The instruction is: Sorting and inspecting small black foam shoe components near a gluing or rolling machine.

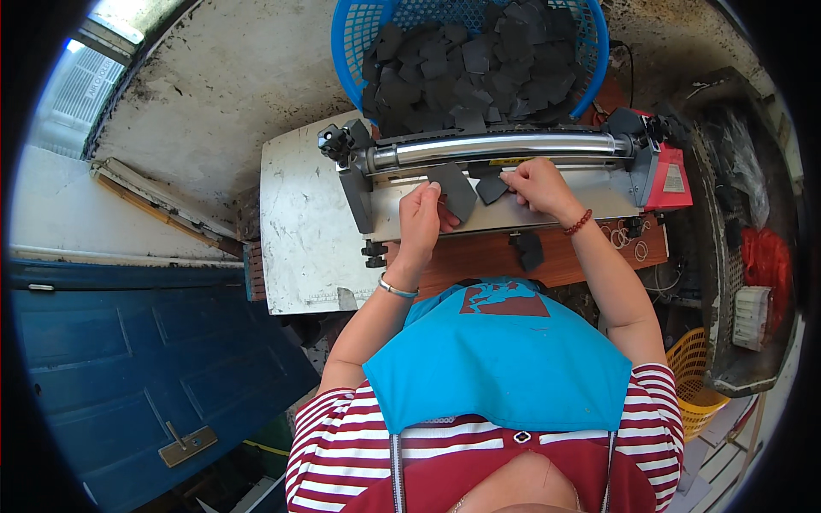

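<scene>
My left hand [423, 215] is closed on a large dark grey flat piece [453, 190], thumb on top and fingers beneath. Just to its right, my right hand [540, 188] pinches a smaller dark flat piece [491, 189] at its edge. Both pieces are over the metal feed plate [393, 212] of a roller machine, in front of its shiny roller [505, 147]. Below the plate's front edge, another dark piece [529, 250] lies on the brown wooden tabletop [462, 267]. What the pieces are made of I cannot tell.
Behind the machine stands a blue plastic basket [345, 51] heaped with dark pieces [479, 64]. A white board [295, 231] lies at the left, above a blue door [94, 368]. Pale rings [641, 250] rest at the table's right. A yellow basket [697, 410] sits lower right.
</scene>
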A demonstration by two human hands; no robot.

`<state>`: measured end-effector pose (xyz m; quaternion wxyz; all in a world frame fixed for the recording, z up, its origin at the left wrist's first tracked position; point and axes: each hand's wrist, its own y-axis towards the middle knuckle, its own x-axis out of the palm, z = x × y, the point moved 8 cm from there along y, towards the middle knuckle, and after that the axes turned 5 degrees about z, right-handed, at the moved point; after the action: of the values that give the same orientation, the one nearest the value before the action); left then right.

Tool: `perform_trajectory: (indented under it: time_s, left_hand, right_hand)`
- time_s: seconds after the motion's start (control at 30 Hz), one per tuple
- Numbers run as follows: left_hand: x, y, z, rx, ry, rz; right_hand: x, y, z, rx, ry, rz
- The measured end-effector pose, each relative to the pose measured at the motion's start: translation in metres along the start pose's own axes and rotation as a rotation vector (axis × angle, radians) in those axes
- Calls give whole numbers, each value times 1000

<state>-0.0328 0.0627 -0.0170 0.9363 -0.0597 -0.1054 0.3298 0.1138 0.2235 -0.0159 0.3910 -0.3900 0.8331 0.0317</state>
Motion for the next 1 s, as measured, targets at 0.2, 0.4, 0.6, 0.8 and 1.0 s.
perform_trajectory:
  time_s: [0.2, 0.4, 0.6, 0.8, 1.0]
  left_hand:
    - [18, -3, -3, -81, -129, -48]
    - [16, -5, -6, -120, -95, -95]
    - [15, -13, -3, -67, -71, -86]
    - [30, -33, -14, -129, -3, -312]
    - [61, -70, -79, -268, 417, -816]
  right_hand:
    - [26, -16, -20, -60, 450, -186]
    - [21, -10, -3, 27, 375, -242]
    - [0, -4, -9, -11, 229, 115]
    - [1, -54, 2, -144, 332, 116]
    - [33, -116, 73, -4, 403, -12]
